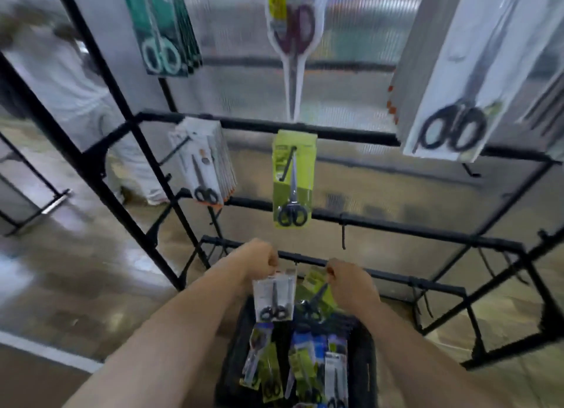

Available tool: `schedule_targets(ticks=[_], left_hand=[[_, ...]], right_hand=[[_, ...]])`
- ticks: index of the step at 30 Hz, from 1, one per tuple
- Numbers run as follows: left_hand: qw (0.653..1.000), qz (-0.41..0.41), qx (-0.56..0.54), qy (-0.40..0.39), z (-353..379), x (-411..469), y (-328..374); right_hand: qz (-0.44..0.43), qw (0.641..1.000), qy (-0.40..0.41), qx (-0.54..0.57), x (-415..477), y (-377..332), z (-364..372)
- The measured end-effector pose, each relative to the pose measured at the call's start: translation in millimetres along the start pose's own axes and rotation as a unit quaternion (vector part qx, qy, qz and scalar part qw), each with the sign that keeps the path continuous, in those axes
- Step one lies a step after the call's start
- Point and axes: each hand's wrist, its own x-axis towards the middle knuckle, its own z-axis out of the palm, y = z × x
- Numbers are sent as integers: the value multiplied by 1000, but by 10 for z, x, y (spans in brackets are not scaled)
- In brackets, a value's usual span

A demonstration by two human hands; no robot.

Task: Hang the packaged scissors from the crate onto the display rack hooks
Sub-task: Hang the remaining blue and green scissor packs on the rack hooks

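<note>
Rack: the black metal-tube display rack [360, 134] stands on a glossy floor, its lowest front bar [381, 273] just beyond both hands; bare hooks and open space lie to the right along the lower bars.
Left hand: the left hand [259, 259] has its fingers clenched on the top edge of a white-carded pack of black-handled scissors [273, 298], which hangs upright just below that bar, above the crate.
Right hand: the right hand [348, 278] pinches the top of a lime-green carded scissors pack [316, 298], tilted beside the white one.
Crate: the black plastic mesh crate [363, 374] sits below the forearms, filled with loose green, blue and white scissors packs.
Hung stock: a lime-green pack [293, 179] and a white stack [203, 160] hang above.
</note>
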Motion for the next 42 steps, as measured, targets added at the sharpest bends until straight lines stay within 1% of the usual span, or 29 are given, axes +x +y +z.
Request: schedule_targets(ticks=[3, 5, 7, 9, 11, 14, 20, 25, 33, 35, 38, 39, 41, 42], left_hand=[[999, 3, 13, 38, -477, -333, 83], [998, 1, 17, 60, -728, -531, 86], [997, 5, 28, 75, -915, -695, 46], [995, 4, 28, 95, -1058, -846, -16], [994, -2, 5, 113, -1164, -939, -111], [991, -2, -31, 129, -1281, -987, -255], [991, 13, -44, 129, -1404, -919, -370], [991, 30, -42, 124, -1446, -781, -412], [994, 37, -38, 97, -1495, -564, -459], [995, 43, -31, 88, -1491, -510, -484], [995, 52, -13, 83, -1463, -434, -495], [995, 53, -6, 82, -1455, -412, -499], [995, 55, 11, 80, -1445, -354, -512], [995, 54, 13, 77, -1444, -326, -518]], right_hand=[[-29, 997, 46, 58, -186, -272, -471], [-49, 988, 79, 120, -254, -457, -731], [-65, 978, 121, 158, -253, -635, -921], [-80, 972, 155, 157, -235, -821, -1061], [-93, 968, 174, 157, -209, -999, -1172], [-85, 963, 198, 161, -115, -1171, -1279], [-73, 952, 224, 193, 98, -1320, -1351], [-48, 959, 195, 199, 273, -1326, -1314], [-45, 957, 213, 195, 457, -1272, -1254], [-26, 955, 242, 169, 540, -1263, -1219], [27, 949, 304, 75, 600, -1307, -1199], [36, 946, 315, 64, 597, -1340, -1203], [45, 947, 305, 92, 600, -1401, -1227], [49, 947, 288, 136, 627, -1421, -1229]])
